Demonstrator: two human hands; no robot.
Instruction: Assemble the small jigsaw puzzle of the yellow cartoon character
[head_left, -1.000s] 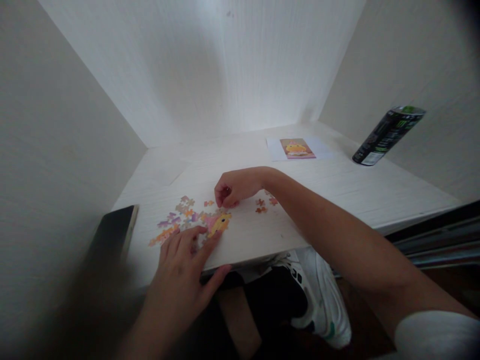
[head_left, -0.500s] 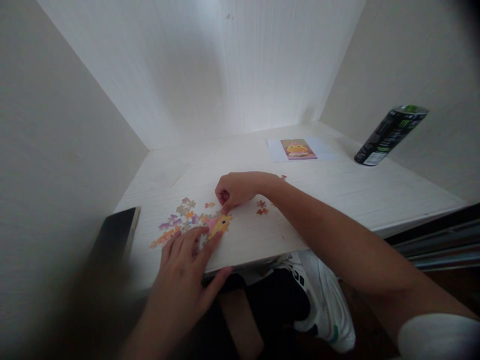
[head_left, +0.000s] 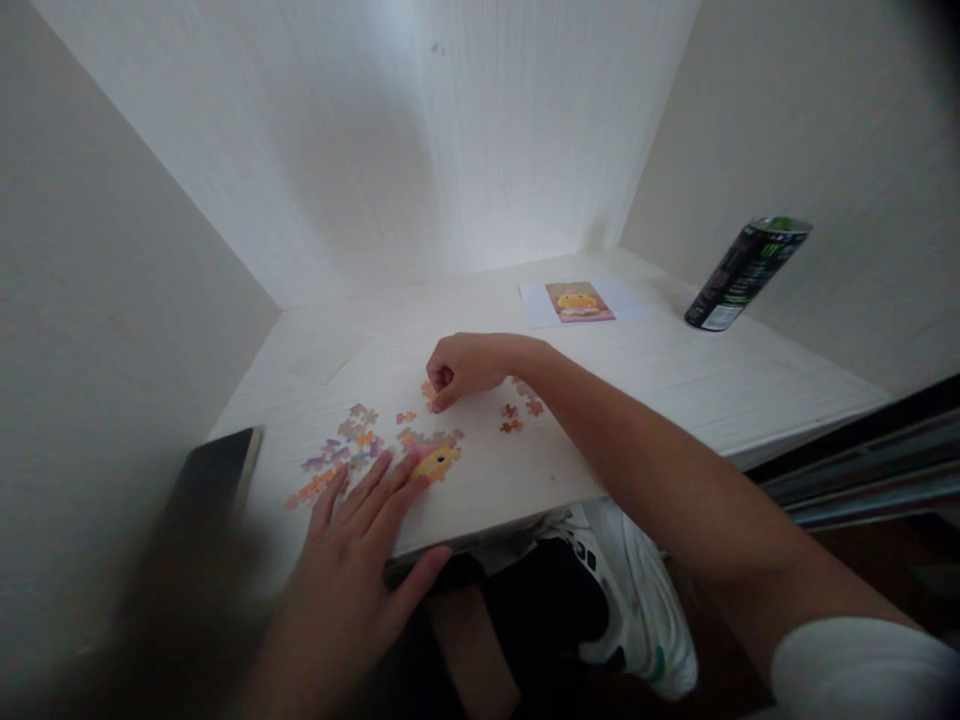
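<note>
My left hand [head_left: 356,535] lies flat, fingers spread, over the near edge of a joined patch of jigsaw puzzle [head_left: 437,462] with a yellow shape and a dark eye. Its thumb reaches past the table's front edge. My right hand [head_left: 466,368] is curled in a pinch just behind that patch. At its fingertips is an orange puzzle piece [head_left: 427,392], partly hidden by the fingers. Loose puzzle pieces [head_left: 326,455] in purple, orange and grey lie left of the patch. Several reddish pieces [head_left: 511,424] are under and beside my right wrist.
A printed picture [head_left: 579,302] of a yellow figure lies on a white sheet at the back. Right of it stands a black drink can [head_left: 742,275]. A dark phone-like slab [head_left: 217,465] leans at the left wall. White panels enclose the table [head_left: 465,510].
My right hand has drawn back from the joined patch, baring more of its upper edge. My left fingers have straightened and spread flatter. The whole view has shifted slightly.
</note>
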